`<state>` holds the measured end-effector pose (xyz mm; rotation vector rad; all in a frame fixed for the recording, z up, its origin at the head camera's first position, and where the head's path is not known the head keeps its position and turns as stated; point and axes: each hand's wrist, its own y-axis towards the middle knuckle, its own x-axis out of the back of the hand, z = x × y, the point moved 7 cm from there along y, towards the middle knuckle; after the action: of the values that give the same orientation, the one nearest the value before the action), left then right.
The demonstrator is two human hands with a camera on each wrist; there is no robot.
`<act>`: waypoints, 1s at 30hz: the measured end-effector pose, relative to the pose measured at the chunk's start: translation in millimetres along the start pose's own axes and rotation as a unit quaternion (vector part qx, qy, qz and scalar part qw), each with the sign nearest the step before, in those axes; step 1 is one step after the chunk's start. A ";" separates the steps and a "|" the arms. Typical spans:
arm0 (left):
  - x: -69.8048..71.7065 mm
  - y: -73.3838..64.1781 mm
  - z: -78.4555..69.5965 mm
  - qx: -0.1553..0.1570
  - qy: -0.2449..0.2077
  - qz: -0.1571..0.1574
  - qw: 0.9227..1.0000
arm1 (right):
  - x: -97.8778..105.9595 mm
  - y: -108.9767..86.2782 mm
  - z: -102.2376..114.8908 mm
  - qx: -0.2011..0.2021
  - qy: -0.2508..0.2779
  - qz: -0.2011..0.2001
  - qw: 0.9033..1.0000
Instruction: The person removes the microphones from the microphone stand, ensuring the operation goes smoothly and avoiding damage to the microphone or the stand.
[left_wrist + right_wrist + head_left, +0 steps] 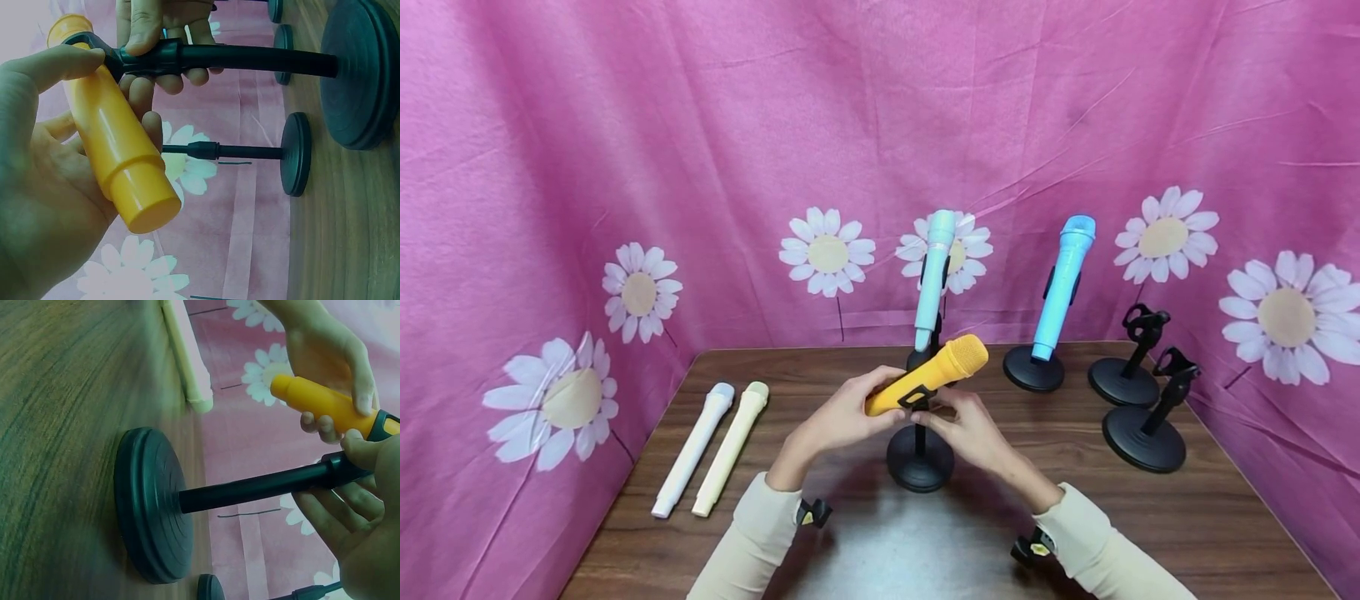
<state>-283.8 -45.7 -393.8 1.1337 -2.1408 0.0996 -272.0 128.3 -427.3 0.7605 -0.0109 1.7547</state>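
In the head view a yellow-orange microphone (934, 372) lies tilted in the clip at the top of a black microphone stand (921, 457), its mesh head up to the right. My left hand (855, 408) grips the lower body of the microphone, with the thumb beside the clip in the left wrist view, where the microphone's tail end (147, 203) points out below. My right hand (967, 429) holds the top of the stand's pole just under the clip, as the pole (250, 492) in the right wrist view shows. The round base (156, 506) is down at the table.
Behind stand a mint microphone (934, 275) and a blue microphone (1063, 287), each in a stand. Two bare stands (1123, 379) (1146, 435) are on the right. A white microphone (693, 450) and a cream microphone (731, 450) lie on the wooden table (865, 542) at left.
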 end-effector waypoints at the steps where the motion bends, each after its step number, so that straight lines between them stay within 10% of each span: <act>1: 0.0 -0.2 -0.1 0.001 0.000 -0.002 1.000 | -0.2 -0.3 0.0 0.000 0.001 -0.001 1.000; 30: -9.6 14.5 -26.8 -0.054 0.041 -0.112 0.991 | -3.6 -5.7 -4.1 0.024 -0.018 0.010 1.000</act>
<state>-276.5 -20.2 -376.0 1.2747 -1.9104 -0.0690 -268.6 128.7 -434.4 0.8290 0.0005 1.7651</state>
